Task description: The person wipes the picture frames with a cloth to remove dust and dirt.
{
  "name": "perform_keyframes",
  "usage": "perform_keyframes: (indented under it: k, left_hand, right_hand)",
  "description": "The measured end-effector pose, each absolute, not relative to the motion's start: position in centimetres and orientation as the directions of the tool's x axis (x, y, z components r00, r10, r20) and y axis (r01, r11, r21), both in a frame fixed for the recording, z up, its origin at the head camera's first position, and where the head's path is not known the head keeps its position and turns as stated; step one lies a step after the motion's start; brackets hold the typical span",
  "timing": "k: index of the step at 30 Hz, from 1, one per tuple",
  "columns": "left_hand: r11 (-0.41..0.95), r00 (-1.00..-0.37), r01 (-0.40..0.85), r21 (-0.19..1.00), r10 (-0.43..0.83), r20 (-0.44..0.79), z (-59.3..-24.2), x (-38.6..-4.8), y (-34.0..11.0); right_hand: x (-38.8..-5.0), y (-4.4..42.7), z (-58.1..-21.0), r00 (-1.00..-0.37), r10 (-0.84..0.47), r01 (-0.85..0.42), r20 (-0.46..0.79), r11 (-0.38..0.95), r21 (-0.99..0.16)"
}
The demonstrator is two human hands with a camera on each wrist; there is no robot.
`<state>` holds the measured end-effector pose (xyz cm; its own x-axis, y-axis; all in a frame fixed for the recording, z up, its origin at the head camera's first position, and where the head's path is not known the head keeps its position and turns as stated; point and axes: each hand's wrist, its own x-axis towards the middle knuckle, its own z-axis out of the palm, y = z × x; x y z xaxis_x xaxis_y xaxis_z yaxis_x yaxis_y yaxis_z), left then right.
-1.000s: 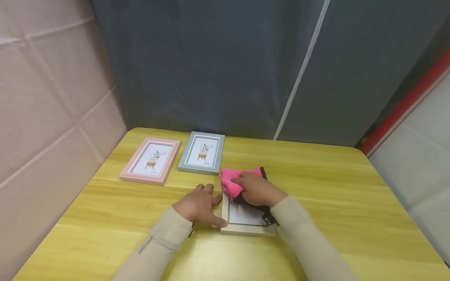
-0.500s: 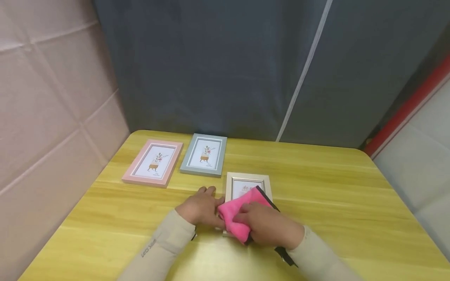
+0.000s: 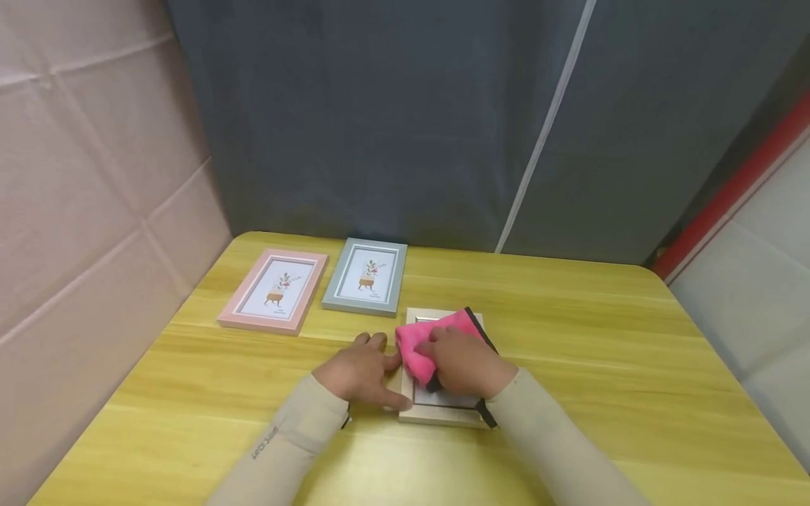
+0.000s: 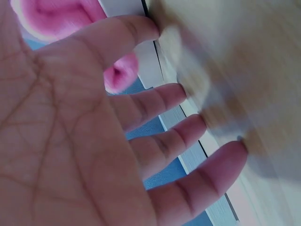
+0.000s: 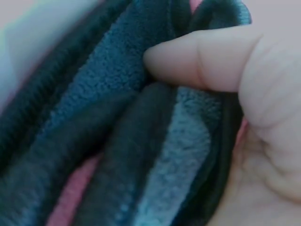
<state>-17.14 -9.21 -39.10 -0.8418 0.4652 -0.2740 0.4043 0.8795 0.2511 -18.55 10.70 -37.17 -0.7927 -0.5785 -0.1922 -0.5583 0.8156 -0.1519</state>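
While the right hand [image 3: 467, 360] pinches the pink cloth [image 3: 413, 348] atop the cream frame [image 3: 438, 415], whose edge the left hand [image 3: 359, 372] touches with fingers spread, wiping looks unfinished there, and whether the pink frame [image 3: 275, 289] or gray-blue frame [image 3: 367, 276] is done stays unclear.

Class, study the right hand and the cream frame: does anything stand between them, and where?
Yes: the pink cloth, gripped by the right hand, lies over much of the upper part of the cream frame. Nothing visible stands between the left hand and the frame's left edge.
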Motion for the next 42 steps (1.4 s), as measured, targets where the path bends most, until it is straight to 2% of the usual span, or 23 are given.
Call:
perform_keyframes:
  k: [7,13,16,19,22,25,31,37,42]
  left_hand:
    - [0.877,-0.838,0.424,0.228,0.475,-0.268,-39.2,-17.0,-9.2]
    - [0.875,-0.839,0.426,0.232,0.478,-0.262,-39.0,-17.0,-9.2]
    - [0.875,-0.839,0.417,0.245,0.475,-0.266,-39.0,-17.0,-9.1]
    - [0.872,-0.839,0.408,0.27,0.474,-0.266,-39.1,-17.0,-9.1]
    - [0.87,-0.841,0.393,0.297,0.471,-0.266,-39.1,-16.9,-9.1]
    - [0.871,-0.845,0.385,0.306,0.466,-0.261,-39.1,-16.8,-9.0]
    - [0.875,-0.849,0.383,0.297,0.46,-0.261,-39.1,-16.8,-9.0]
    - [0.874,-0.849,0.392,0.288,0.464,-0.252,-39.0,-17.0,-9.0]
    - [0.876,-0.841,0.397,0.274,0.467,-0.273,-39.0,-17.0,-9.1]
  right_hand:
    - [-21.4,10.0,-37.2,-0.838,-0.49,-0.469,-0.24,0.872,-0.143]
    - [-21.6,10.5,-37.0,-0.842,-0.488,-0.445,-0.23,0.869,-0.217]
    - [-20.9,11.3,-36.6,-0.81,-0.555,-0.484,-0.193,0.816,-0.316]
    - [-19.7,12.3,-36.0,-0.748,-0.642,-0.541,-0.169,0.737,-0.404]
    - [-18.0,13.2,-35.7,-0.694,-0.699,-0.583,-0.175,0.687,-0.434]
    - [-16.3,13.6,-35.8,-0.661,-0.73,-0.636,-0.173,0.668,-0.388]
    - [-14.6,13.1,-36.7,-0.645,-0.754,-0.723,-0.126,0.655,-0.218]
    - [-15.1,12.3,-37.4,-0.685,-0.72,-0.708,-0.111,0.694,-0.132]
    - [-16.7,11.3,-37.5,-0.751,-0.642,-0.639,-0.152,0.766,-0.078]
